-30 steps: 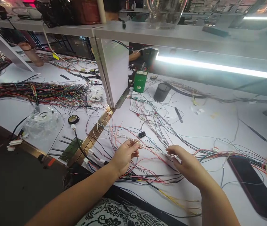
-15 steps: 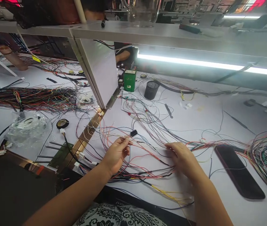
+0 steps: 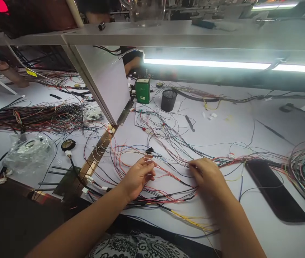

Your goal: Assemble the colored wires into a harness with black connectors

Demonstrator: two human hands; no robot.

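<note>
Both hands are down on the white desk (image 3: 222,132) in the middle of a loose tangle of wires (image 3: 168,143). My left hand (image 3: 137,176) lies flat-ish on the red wires, fingers (image 3: 148,165) stretched out and slightly apart, not pinching anything I can make out. My right hand (image 3: 207,175) rests on the bundle where it runs off to the right, fingers curled down onto it, but I honestly can't tell if they're clamped on a wire. A small black connector (image 3: 149,150) sits just past the left fingertips. A dark phone (image 3: 275,191) lies right of the right hand, with a mesh cup (image 3: 168,100) and green box (image 3: 142,90) further back.
</note>
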